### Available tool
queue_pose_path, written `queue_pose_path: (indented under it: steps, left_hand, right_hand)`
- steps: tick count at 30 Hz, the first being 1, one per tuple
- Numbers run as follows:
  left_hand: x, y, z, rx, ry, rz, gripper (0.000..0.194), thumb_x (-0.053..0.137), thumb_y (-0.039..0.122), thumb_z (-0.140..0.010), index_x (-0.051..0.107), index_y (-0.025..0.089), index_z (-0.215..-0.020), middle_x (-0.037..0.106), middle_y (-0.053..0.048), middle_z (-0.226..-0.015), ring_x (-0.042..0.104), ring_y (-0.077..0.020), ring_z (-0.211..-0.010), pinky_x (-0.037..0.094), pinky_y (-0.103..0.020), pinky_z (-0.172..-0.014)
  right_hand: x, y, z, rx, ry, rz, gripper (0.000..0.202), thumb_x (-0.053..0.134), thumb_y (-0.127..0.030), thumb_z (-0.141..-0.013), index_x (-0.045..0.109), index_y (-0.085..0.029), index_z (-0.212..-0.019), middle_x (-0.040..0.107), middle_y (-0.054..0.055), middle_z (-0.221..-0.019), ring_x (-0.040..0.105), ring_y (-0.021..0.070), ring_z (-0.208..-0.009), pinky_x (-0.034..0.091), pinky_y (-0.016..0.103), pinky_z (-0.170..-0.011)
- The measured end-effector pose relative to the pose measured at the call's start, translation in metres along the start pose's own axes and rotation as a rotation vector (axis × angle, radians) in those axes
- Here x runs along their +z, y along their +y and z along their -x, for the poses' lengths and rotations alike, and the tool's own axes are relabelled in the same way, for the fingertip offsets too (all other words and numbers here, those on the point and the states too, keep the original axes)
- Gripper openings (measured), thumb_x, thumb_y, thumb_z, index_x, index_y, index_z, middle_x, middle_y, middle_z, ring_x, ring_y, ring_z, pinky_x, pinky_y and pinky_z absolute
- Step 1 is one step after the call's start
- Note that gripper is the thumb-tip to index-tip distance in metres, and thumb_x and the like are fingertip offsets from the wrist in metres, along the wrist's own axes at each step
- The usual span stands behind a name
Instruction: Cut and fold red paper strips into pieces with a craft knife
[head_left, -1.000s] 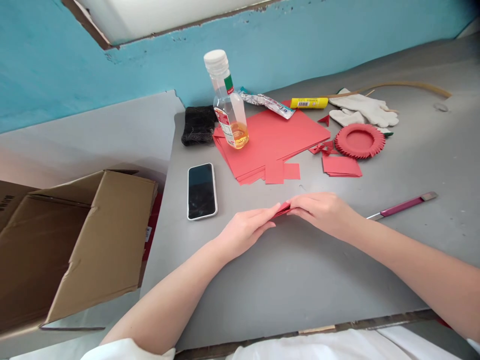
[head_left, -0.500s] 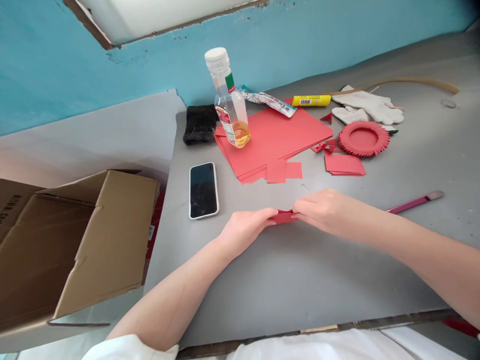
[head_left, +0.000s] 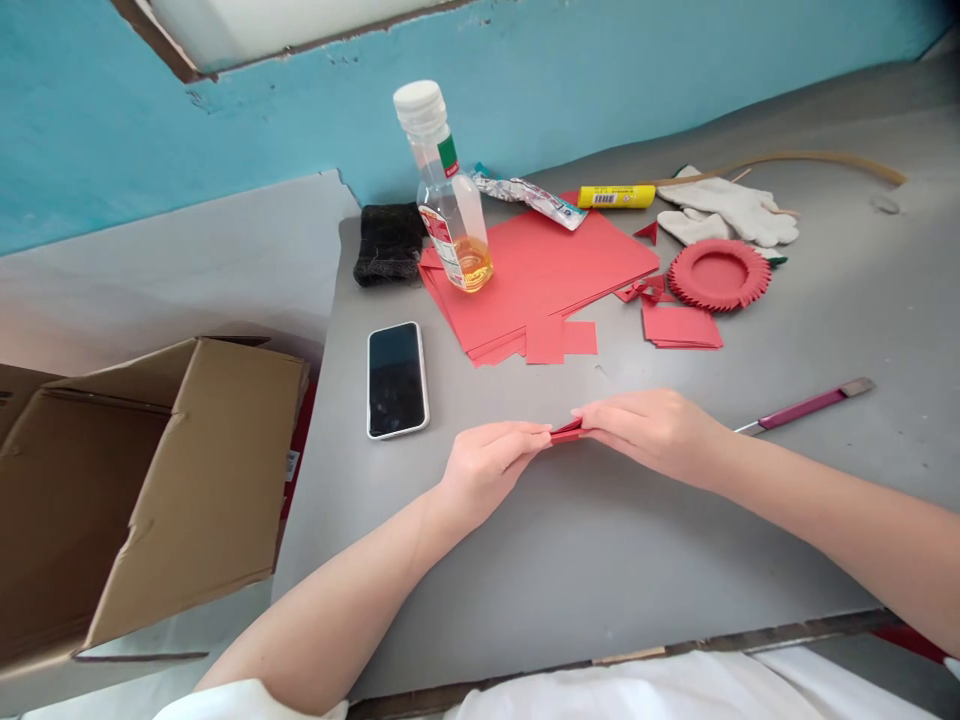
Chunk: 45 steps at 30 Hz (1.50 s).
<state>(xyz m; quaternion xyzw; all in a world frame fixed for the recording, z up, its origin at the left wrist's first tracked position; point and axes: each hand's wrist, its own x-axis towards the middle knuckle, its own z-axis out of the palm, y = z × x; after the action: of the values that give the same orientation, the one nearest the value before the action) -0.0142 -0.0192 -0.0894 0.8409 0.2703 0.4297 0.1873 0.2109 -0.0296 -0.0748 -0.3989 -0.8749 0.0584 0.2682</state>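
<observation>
Bare forearms, short white sleeve at left arm, white garment below

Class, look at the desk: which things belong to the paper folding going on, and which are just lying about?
In use:
left hand
right hand
small folded red piece pinched between them
red paper stack
cut red squares
red paper ring

Lying about:
phone
bottle
glue stick
white gloves
utility knife
cardboard box

phone [head_left: 397, 379] left of paper stack [head_left: 536, 270] | bottle [head_left: 448, 200] on stack | knife [head_left: 804, 407] right | box [head_left: 142, 480] far left
</observation>
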Motion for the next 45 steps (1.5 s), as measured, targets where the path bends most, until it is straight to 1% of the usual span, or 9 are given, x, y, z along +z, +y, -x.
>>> queue_pose_path:
  steps: [4, 9, 18, 23, 29, 34, 36, 39, 45]
  left_hand:
    - [0.0, 0.003, 0.0, 0.007, 0.002, -0.051, 0.012, 0.057, 0.007, -0.081, 0.064, 0.016, -0.083, 0.071, -0.004, -0.082, 0.068, -0.0115, -0.073, 0.055, -0.018, -0.066]
    - [-0.002, 0.007, -0.001, 0.022, -0.048, -0.123, 0.018, 0.053, 0.007, -0.083, 0.065, 0.019, -0.09, 0.07, -0.003, -0.084, 0.066, -0.0099, -0.071, 0.053, -0.016, -0.062]
    - [-0.002, 0.011, 0.0, 0.0, -0.019, -0.145, 0.017, 0.053, 0.008, -0.083, 0.065, 0.018, -0.089, 0.069, -0.004, -0.084, 0.066, -0.0112, -0.072, 0.054, -0.018, -0.063]
    - [-0.002, 0.009, -0.003, -0.184, 0.032, -0.044, 0.014, 0.056, 0.006, -0.081, 0.064, 0.018, -0.081, 0.068, -0.003, -0.08, 0.064, -0.0102, -0.07, 0.053, -0.019, -0.061]
    - [0.001, 0.012, -0.003, -0.358, 0.057, 0.024, 0.011, 0.059, 0.012, -0.08, 0.066, 0.02, -0.081, 0.068, 0.0, -0.076, 0.063, -0.0103, -0.067, 0.054, -0.02, -0.062]
    - [-0.002, 0.013, -0.007, -0.882, -0.052, 0.481, 0.048, 0.067, 0.025, -0.075, 0.051, 0.023, -0.121, 0.069, -0.003, -0.092, 0.064, -0.0116, -0.066, 0.057, -0.023, -0.058]
    - [-0.005, 0.011, -0.009, -1.013, -0.158, 0.688, 0.05, 0.066, 0.029, -0.076, 0.051, 0.022, -0.123, 0.068, -0.003, -0.094, 0.064, -0.0144, -0.075, 0.059, -0.026, -0.061]
    - [-0.01, 0.007, -0.013, -1.023, -0.274, 0.875, 0.037, 0.066, 0.028, -0.076, 0.062, 0.02, -0.111, 0.066, -0.003, -0.1, 0.062, -0.0171, -0.086, 0.058, -0.029, -0.067]
    - [-0.012, 0.005, -0.011, -0.978, -0.333, 0.982, 0.016, 0.068, 0.022, -0.073, 0.072, 0.018, -0.088, 0.069, -0.002, -0.084, 0.062, -0.0135, -0.071, 0.056, -0.028, -0.069]
  right_hand:
    - [0.01, -0.004, 0.007, 0.076, 0.111, -0.181, 0.019, 0.05, -0.015, -0.085, 0.057, -0.025, -0.101, 0.07, -0.001, -0.086, 0.066, 0.0122, -0.073, 0.054, 0.023, -0.066]
    - [0.014, -0.007, 0.011, 0.289, 0.106, -0.323, 0.023, 0.052, -0.016, -0.084, 0.06, -0.025, -0.104, 0.07, -0.001, -0.094, 0.067, 0.0133, -0.08, 0.056, 0.026, -0.071]
    - [0.014, -0.01, 0.007, 0.267, 0.17, -0.335, 0.018, 0.052, -0.018, -0.084, 0.067, -0.024, -0.094, 0.07, -0.001, -0.08, 0.064, 0.0135, -0.074, 0.054, 0.029, -0.067]
    - [0.015, -0.014, 0.006, 0.518, 0.056, -0.502, 0.018, 0.057, -0.025, -0.082, 0.066, -0.025, -0.097, 0.07, -0.004, -0.085, 0.064, 0.0123, -0.068, 0.053, 0.024, -0.063]
    - [0.015, -0.017, 0.003, 0.567, -0.012, -0.504, 0.019, 0.051, -0.032, -0.084, 0.067, -0.024, -0.078, 0.064, -0.005, -0.065, 0.055, 0.0115, -0.055, 0.046, 0.024, -0.052]
    - [0.009, -0.013, 0.001, 0.754, -0.078, -0.728, 0.023, 0.055, -0.041, -0.08, 0.069, -0.022, -0.076, 0.067, -0.002, -0.071, 0.061, 0.0152, -0.065, 0.049, 0.026, -0.059]
    - [0.006, -0.011, 0.0, 0.815, -0.104, -0.828, 0.024, 0.057, -0.043, -0.078, 0.07, -0.023, -0.08, 0.069, -0.002, -0.078, 0.062, 0.0167, -0.072, 0.051, 0.028, -0.067]
    - [0.0, -0.009, -0.002, 0.856, -0.128, -0.945, 0.022, 0.061, -0.041, -0.076, 0.071, -0.025, -0.087, 0.07, -0.002, -0.085, 0.063, 0.0173, -0.078, 0.051, 0.029, -0.075]
    - [-0.006, -0.007, -0.004, 0.868, -0.154, -1.002, 0.014, 0.064, -0.037, -0.074, 0.072, -0.028, -0.081, 0.07, -0.003, -0.081, 0.064, 0.0158, -0.074, 0.053, 0.026, -0.071]
